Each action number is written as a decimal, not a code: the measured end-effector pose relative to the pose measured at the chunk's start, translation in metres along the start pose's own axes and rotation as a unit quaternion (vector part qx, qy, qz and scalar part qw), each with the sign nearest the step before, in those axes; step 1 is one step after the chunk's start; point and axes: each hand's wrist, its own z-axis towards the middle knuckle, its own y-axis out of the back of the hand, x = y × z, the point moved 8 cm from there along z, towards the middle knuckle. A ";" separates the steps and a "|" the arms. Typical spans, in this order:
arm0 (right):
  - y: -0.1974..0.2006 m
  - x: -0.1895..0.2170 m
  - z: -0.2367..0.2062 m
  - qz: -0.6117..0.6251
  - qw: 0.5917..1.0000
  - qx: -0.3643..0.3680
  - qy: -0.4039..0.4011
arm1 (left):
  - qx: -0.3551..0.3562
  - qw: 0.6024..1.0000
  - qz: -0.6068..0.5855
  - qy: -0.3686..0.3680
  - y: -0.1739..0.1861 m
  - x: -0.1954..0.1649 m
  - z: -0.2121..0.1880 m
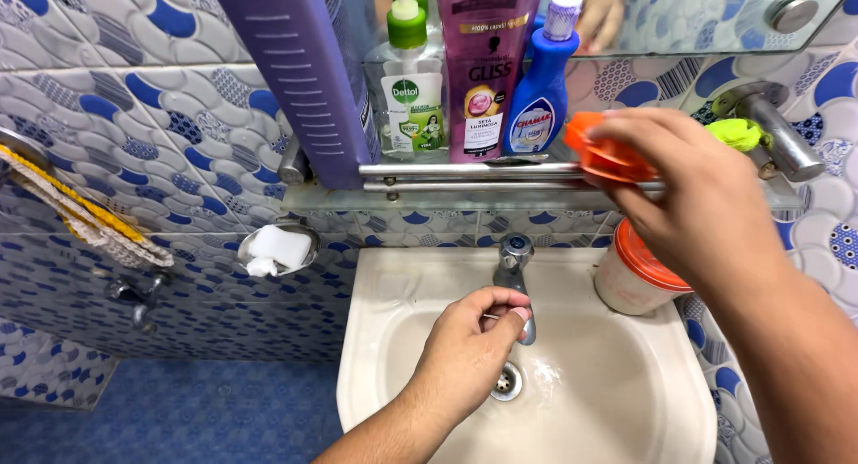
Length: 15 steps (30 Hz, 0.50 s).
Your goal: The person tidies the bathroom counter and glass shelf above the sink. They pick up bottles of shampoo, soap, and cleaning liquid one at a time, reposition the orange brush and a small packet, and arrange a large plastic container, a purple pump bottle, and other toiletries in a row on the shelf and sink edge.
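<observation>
My left hand (469, 348) is curled over the white sink basin (375, 339), its fingertips closed right at the spout of the chrome tap (514, 258); whether it grips something small I cannot tell. Higher up, my right hand (688, 191) holds an orange plastic item (601, 153) at the edge of the glass shelf (331, 198). Just below that hand, a white tub with an orange lid (630, 281) stands on the sink's right rim.
The shelf carries a clear pump bottle with a green top (409, 88), a pink bottle (483, 71), a blue bottle (541, 88) and a tall purple case (308, 80). A soap dish with white soap (279, 248) hangs left. A wall tap (778, 129) sticks out right. The drain (506, 382) lies below the tap.
</observation>
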 end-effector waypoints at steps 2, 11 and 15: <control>0.014 -0.004 -0.020 -0.003 0.999 -0.032 -0.022 | 0.001 1.000 -0.001 0.011 -0.003 0.004 -0.001; -0.019 -0.021 -0.170 0.223 0.955 -0.081 -0.176 | 0.069 0.997 -0.022 -0.027 -0.040 0.035 0.013; -0.063 -0.018 -0.206 0.160 0.971 -0.016 -0.176 | 0.115 0.987 -0.095 0.054 -0.071 0.077 0.028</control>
